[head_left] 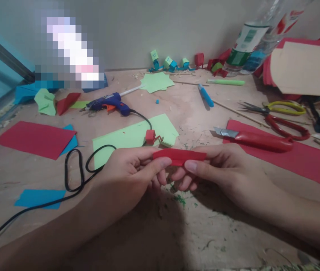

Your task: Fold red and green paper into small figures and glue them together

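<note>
Between my hands, above the table, is a folded strip of red paper (180, 154). My left hand (145, 165) pinches its left end, thumb on the near face. At the right end my right hand (205, 169) pinches it the same way. Just beyond the strip a small red paper cube (150, 137) with a folded red limb lies on light green paper sheets (126, 137). A utility knife (261, 140) with its blade out rests on red paper (312, 162), right of my right hand.
A blue glue gun (114, 103) trails a black cord (75, 190) toward the left front. Scissors (278, 113) lie at the right, near two bottles (246, 47). Small paper figures (169, 64) stand along the wall. Blue paper (40, 198) and red paper (35, 139) lie left.
</note>
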The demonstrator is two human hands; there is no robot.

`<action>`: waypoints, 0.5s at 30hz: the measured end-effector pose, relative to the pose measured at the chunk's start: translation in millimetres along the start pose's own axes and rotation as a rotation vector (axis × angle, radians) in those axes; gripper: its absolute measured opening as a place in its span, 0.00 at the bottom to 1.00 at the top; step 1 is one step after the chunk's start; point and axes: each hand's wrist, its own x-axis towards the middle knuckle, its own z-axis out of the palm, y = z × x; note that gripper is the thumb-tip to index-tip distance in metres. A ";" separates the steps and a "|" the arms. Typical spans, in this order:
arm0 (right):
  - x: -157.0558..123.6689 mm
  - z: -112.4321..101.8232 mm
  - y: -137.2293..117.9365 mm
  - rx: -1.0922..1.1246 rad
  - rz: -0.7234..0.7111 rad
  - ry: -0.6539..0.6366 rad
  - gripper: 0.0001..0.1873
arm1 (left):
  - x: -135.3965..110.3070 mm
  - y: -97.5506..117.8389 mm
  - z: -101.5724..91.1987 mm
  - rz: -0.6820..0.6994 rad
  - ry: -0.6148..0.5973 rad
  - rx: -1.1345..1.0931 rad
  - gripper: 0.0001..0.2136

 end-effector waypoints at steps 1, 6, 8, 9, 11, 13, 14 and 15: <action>0.1 -0.3 -0.2 0.004 -0.001 -0.002 0.11 | 0.1 -1.0 0.4 -0.003 -0.005 -0.010 0.15; 1.1 -1.6 1.3 0.044 0.007 0.015 0.10 | 0.3 -4.0 1.9 -0.054 -0.020 -0.032 0.15; 0.2 -1.0 1.9 0.066 0.016 0.009 0.10 | -0.1 -3.4 0.8 -0.060 -0.019 -0.026 0.15; -0.7 0.0 1.8 0.067 0.027 0.001 0.11 | -0.5 -3.2 -0.1 -0.053 -0.020 -0.017 0.15; -2.8 2.8 1.4 0.077 0.018 -0.022 0.14 | -1.6 -4.4 -1.2 0.002 -0.051 0.012 0.13; -3.8 5.3 2.2 0.101 0.009 -0.050 0.17 | -2.7 -9.1 0.0 0.037 -0.091 0.079 0.12; -3.7 5.9 3.4 0.112 0.000 -0.048 0.18 | -3.0 -12.4 1.8 0.059 -0.104 0.098 0.13; -3.3 6.2 4.9 0.102 0.001 -0.049 0.19 | -3.3 -15.9 4.0 0.077 -0.049 0.111 0.14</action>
